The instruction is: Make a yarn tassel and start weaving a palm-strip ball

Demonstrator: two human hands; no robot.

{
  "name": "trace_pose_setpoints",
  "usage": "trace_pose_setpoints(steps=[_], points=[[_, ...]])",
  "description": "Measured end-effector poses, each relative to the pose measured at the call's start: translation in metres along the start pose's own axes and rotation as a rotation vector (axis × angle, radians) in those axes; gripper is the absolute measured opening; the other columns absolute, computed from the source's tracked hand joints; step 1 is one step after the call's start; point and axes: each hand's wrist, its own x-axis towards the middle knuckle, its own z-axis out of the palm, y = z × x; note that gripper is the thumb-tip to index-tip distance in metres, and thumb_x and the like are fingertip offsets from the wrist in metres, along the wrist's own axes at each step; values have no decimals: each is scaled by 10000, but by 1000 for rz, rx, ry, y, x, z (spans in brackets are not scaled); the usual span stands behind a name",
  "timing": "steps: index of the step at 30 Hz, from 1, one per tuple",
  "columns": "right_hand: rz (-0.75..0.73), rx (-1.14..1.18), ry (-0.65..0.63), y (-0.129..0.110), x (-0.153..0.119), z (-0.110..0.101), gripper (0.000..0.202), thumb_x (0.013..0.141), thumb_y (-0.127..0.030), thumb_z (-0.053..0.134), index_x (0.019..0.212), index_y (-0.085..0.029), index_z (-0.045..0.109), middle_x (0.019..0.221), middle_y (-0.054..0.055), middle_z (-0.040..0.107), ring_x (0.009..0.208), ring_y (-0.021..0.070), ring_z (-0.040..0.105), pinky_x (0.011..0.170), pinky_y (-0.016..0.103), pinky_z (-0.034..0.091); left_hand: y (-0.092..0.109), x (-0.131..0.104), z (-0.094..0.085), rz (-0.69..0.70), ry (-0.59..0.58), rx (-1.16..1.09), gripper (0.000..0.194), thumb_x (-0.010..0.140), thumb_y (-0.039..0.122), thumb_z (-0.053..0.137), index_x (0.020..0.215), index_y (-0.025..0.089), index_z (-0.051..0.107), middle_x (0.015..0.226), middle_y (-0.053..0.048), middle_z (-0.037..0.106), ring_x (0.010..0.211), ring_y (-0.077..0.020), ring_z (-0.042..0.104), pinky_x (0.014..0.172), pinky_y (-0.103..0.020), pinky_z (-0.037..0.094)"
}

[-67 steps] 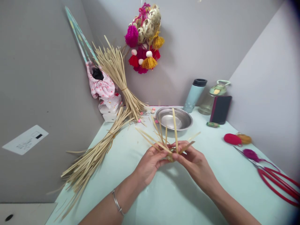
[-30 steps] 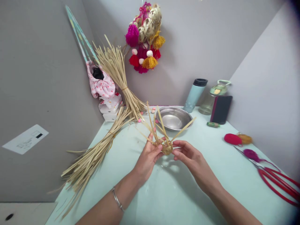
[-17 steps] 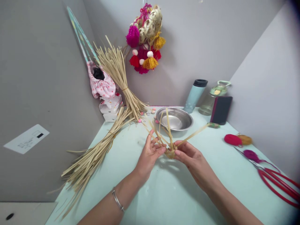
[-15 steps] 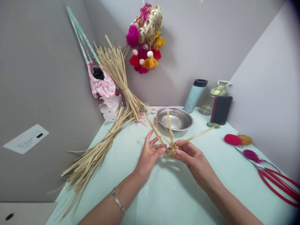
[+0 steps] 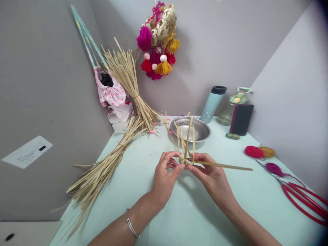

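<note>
A small woven piece of pale flat strips (image 5: 186,161) is held above the table, between both hands. My left hand (image 5: 166,174) pinches its left side between thumb and fingers. On the right side, my right hand (image 5: 211,174) grips it the same way. Several loose strip ends stand up from the weave in front of the metal bowl (image 5: 203,133), and one long strip points right, over my right hand. The fingertips partly hide the weave.
Bundles of dry strips (image 5: 110,167) lie and lean at the left. A blue tumbler (image 5: 211,106), green bottle (image 5: 228,111) and phone (image 5: 241,119) stand at the back right. Yarn (image 5: 253,152) and red-handled scissors (image 5: 294,198) lie right. Tasselled woven balls (image 5: 162,30) hang on the wall.
The woven piece has turned, and its long right strip has swung down to nearly level. My left fingers have curled in closer around the weave. More strip ends now stand upright.
</note>
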Motion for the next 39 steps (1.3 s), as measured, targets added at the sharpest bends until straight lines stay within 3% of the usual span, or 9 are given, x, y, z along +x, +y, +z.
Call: trace_pose_setpoints(steps=[5,12,19,27,30,32,34,37,39], points=[[-70,-87,-10,5,-1,2,264,801,-379,711,948,-240,541,1090,49,584,915,209,610,864,411,532,-2,2,-3,-40,-46,27,203,829,276,649,1021,226,696,1024,-47,601,803,-157,540,804,-273,435],[-74,-112,-22,6,-4,2,253,813,-372,697,947,-243,527,1061,42,553,922,214,597,853,408,527,3,6,-5,-121,-168,-164,165,788,303,697,864,182,617,885,-28,600,828,-160,569,797,-266,430],[-266,-358,-32,6,-10,5,125,875,-274,631,972,-275,552,1100,47,534,1050,236,549,845,392,511,-1,7,-2,-231,-96,-305,184,772,265,705,760,171,546,768,9,562,755,-126,524,759,-249,401],[-403,-493,-40,2,-11,6,126,910,-197,575,1014,-269,570,1096,66,542,960,214,562,783,382,516,-5,10,0,-272,49,-388,151,706,225,712,796,177,600,778,21,574,732,-113,523,721,-224,401],[-428,-503,37,3,-10,4,78,894,-226,604,953,-252,559,1049,63,549,965,223,558,781,389,512,-4,11,-1,-284,61,-383,163,707,242,714,808,174,605,788,14,586,747,-116,536,730,-226,408],[-397,-494,111,4,-7,1,136,859,-277,655,927,-244,542,1021,58,546,976,234,551,797,405,510,-2,11,-2,-295,64,-389,172,716,255,706,828,176,601,795,12,589,749,-122,550,739,-238,418],[-274,-429,133,6,-5,-1,247,809,-348,706,946,-241,531,1032,59,543,984,243,553,807,415,519,-1,10,-3,-301,55,-396,171,730,264,696,839,180,594,801,10,588,752,-126,560,743,-246,424],[-29,-217,6,5,-1,-2,437,746,-423,747,1066,-245,508,1113,74,548,947,237,588,732,382,555,-2,10,-2,-281,47,-373,150,752,261,686,835,179,591,804,8,578,761,-119,550,744,-234,419],[48,-117,-100,3,0,-2,456,752,-422,740,1106,-242,516,1121,75,569,930,224,603,713,346,556,-3,9,-2,-256,31,-333,151,763,262,685,850,176,597,848,-6,582,802,-123,546,765,-231,419]])
